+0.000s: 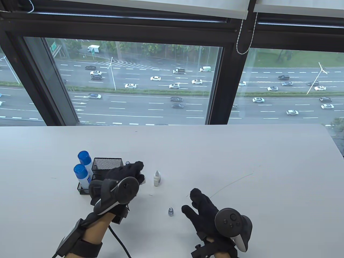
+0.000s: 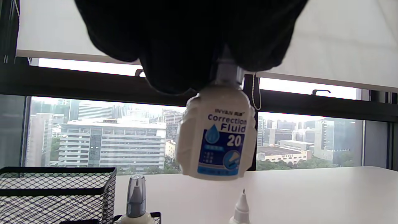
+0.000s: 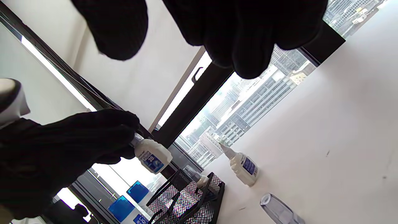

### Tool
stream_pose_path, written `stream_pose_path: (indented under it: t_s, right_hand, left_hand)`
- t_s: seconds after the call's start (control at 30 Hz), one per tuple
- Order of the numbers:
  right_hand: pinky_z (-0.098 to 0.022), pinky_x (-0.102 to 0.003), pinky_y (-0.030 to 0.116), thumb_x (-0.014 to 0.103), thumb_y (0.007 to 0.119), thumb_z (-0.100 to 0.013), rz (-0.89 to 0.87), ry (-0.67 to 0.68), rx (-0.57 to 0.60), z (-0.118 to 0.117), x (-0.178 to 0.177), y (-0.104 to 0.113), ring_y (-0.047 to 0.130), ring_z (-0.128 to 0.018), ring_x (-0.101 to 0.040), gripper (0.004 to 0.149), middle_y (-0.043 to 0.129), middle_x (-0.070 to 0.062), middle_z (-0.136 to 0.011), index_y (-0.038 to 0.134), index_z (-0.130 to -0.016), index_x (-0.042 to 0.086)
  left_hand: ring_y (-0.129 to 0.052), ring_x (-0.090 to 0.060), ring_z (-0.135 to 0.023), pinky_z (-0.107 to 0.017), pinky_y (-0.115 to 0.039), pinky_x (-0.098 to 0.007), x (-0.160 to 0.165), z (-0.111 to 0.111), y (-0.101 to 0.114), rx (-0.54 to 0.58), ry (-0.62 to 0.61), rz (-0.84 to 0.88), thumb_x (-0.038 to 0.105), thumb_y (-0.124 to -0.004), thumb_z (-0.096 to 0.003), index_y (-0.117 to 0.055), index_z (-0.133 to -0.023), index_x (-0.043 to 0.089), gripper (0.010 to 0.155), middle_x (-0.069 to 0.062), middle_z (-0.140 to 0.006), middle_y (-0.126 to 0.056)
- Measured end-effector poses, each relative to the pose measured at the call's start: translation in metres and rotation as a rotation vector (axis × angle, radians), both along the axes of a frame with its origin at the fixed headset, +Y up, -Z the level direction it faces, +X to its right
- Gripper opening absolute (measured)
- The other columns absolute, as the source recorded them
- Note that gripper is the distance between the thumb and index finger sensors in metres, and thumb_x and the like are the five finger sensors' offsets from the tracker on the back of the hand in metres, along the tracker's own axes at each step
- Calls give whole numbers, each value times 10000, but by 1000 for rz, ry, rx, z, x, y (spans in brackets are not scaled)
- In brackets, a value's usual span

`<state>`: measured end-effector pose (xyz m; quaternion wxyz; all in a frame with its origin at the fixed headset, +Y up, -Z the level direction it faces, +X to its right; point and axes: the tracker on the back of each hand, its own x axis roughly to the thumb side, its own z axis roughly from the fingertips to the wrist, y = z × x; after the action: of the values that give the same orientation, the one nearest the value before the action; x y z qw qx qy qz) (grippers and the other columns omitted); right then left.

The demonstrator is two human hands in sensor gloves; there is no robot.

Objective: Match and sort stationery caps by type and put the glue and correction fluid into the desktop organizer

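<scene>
A correction fluid bottle [image 2: 217, 133] is being pinched by its cap in the curled fingers of the left hand [image 1: 126, 177], lifted clear of the table [image 1: 242, 161]; only the wrist views are showing this, since in the table view the bottle is being hidden under the glove. Left of centre, a mesh organizer [image 1: 107, 164] is holding two blue-capped glue bottles [image 1: 83, 169]. An uncapped bottle [image 1: 157, 178] is standing just beside the left hand. The right hand [image 1: 204, 209] is being held loosely spread, gripping nothing, near a loose clear cap [image 1: 171, 212].
</scene>
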<state>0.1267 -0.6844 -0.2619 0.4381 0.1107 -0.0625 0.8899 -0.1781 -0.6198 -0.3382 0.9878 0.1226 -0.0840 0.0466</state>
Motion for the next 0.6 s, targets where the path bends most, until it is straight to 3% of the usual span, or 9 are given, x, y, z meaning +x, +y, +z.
stream_pose_path:
  t_s: [0.1, 0.27, 0.6]
  right_hand:
    - [-681, -606, 627, 476, 768, -538, -44, 17, -32, -1, 3, -3, 830, -847, -392, 669, 712, -200, -1031, 603, -1079, 118]
    - [-680, -606, 629, 479, 759, -542, -68, 31, -47, -2, 3, -4, 831, -845, -393, 663, 716, -204, -1028, 607, -1077, 119]
    - [-680, -602, 632, 485, 746, -547, -103, 42, -58, -3, 6, -4, 834, -844, -390, 659, 717, -201, -1028, 607, -1078, 121]
  left_hand:
    - [-1007, -203, -831, -665, -781, -496, -6, -20, -13, -85, 56, -39, 450, -825, -530, -717, -1016, 320, 514, 23, -970, -918]
    - [-999, -193, -845, -673, -775, -496, -5, -42, -31, -100, 139, -136, 450, -832, -522, -717, -1004, 348, 506, 41, -978, -912]
    - [-999, -171, -858, -692, -760, -504, 8, -64, -61, -105, 232, -337, 469, -869, -491, -754, -949, 393, 478, 89, -946, -935]
